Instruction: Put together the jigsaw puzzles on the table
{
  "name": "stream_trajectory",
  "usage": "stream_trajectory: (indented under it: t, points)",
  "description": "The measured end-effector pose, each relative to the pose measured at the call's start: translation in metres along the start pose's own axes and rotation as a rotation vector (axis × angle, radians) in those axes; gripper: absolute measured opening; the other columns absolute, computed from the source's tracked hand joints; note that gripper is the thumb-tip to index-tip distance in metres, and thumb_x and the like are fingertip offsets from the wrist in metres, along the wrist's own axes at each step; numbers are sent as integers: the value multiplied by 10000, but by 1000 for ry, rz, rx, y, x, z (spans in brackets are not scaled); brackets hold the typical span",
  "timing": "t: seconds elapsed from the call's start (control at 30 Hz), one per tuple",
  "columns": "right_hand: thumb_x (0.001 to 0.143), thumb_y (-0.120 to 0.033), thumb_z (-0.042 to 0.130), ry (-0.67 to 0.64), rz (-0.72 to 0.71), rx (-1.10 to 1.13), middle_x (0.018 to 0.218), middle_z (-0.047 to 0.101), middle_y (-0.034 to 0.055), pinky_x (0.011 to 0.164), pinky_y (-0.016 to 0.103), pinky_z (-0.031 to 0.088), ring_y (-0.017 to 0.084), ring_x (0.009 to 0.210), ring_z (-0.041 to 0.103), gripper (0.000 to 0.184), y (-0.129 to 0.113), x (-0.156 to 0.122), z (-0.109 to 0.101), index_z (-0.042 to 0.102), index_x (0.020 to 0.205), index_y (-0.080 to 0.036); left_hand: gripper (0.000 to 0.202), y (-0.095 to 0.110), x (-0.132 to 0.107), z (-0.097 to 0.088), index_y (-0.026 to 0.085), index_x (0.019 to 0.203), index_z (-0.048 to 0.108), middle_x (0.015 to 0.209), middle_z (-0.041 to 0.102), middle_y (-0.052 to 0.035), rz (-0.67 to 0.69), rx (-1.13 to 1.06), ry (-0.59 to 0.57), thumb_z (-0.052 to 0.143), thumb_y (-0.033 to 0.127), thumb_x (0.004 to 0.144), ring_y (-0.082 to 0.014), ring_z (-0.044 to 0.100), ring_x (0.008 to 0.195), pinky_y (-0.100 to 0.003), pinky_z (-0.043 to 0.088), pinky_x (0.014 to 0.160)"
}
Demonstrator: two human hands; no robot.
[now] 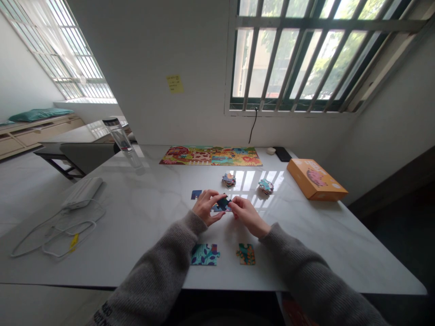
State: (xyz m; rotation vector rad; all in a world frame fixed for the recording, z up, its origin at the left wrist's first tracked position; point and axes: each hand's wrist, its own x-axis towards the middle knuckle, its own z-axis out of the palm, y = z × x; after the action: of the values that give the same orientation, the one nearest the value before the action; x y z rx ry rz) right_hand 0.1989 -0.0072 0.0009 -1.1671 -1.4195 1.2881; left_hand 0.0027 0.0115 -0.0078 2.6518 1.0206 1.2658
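Toward the body, a teal leaf-patterned jigsaw piece lies below the left hand, and an orange-and-teal jigsaw piece lies below the right hand, with a gap between them. Ahead, a small stack of colourful cardboard pieces and a second small stack stand apart (a hand could pass between). Well right sits an orange cardboard box; well left, on the white marble tabletop, lie a white power bank and its looped white cable.

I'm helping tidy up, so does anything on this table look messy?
Yes: the white cable lies in loose, tangled loops beside the white power adapter on the left of the table, so it looks messy.
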Motion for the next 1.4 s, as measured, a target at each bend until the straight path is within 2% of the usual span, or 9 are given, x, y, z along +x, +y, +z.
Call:
stream_trajectory:
  t: [0.13,0.33,0.47,0.53,0.67,0.83,1.03,1.4]
  points:
    - [807,-467,623,-41,-25,-28,569,469,-60,496,239,287,96,512,399,317,-3,-2,0,493,690,-203,556,2,1,-4,229,1322,559,1133,576,-85,2,0,26,662,168,779,-251,551,1009,-407,494,923]
    - [841,-464,589,-146,-35,-97,590,488,-48,510,245,304,105,533,406,310,-5,-3,0,509,701,-199,448,2,3,-6,232,1288,588,1161,625,-85,28,-31,-10,679,249,850,-250,553,1050,-395,479,957]
    - [895,-408,544,-95,-158,-237,667,542,-29,564,259,354,127,598,470,231,-4,-1,-5,585,822,-194,449,-16,-1,-12,222,1265,609,1147,667,-90,5,-32,-123,710,324,840,-266,562,1053,-414,465,963]
    - [907,-359,539,-49,-206,-346,667,545,-31,577,264,359,135,611,483,178,-3,0,-9,614,895,-198,342,-29,-6,-18,236,1158,666,1121,683,-79,-22,-22,-191,712,352,840,-262,565,1021,-411,465,948]
    - [904,-239,533,-24,-288,-567,708,582,-8,627,276,392,152,665,515,121,-2,1,-17,639,942,-196,219,-51,-20,-31,247,1047,706,1127,687,-70,-111,-8,-269,707,302,835,-256,563,1027,-415,455,974]
    - [906,-151,547,-78,-439,-860,856,641,54,799,328,427,203,856,544,144,0,1,-22,669,975,-184,229,-65,-34,-40,228,1035,710,1103,673,-75,-157,-54,-318,700,237,807,-248,579,1003,-406,475,960]
    - [929,-190,574,-145,-437,-1043,965,635,79,875,348,422,226,950,536,171,2,-2,-23,690,1055,-195,263,-70,-38,-39,238,1056,719,1106,670,-67,-191,-9,-362,696,238,794,-250,572,985,-416,477,946]
    - [932,-209,578,-151,-441,-1103,991,615,79,879,355,422,229,965,535,184,2,-3,-22,695,1073,-224,240,-71,-42,-27,246,1081,726,1127,653,-83,-163,66,-327,628,262,863,-247,566,1012,-422,482,954]
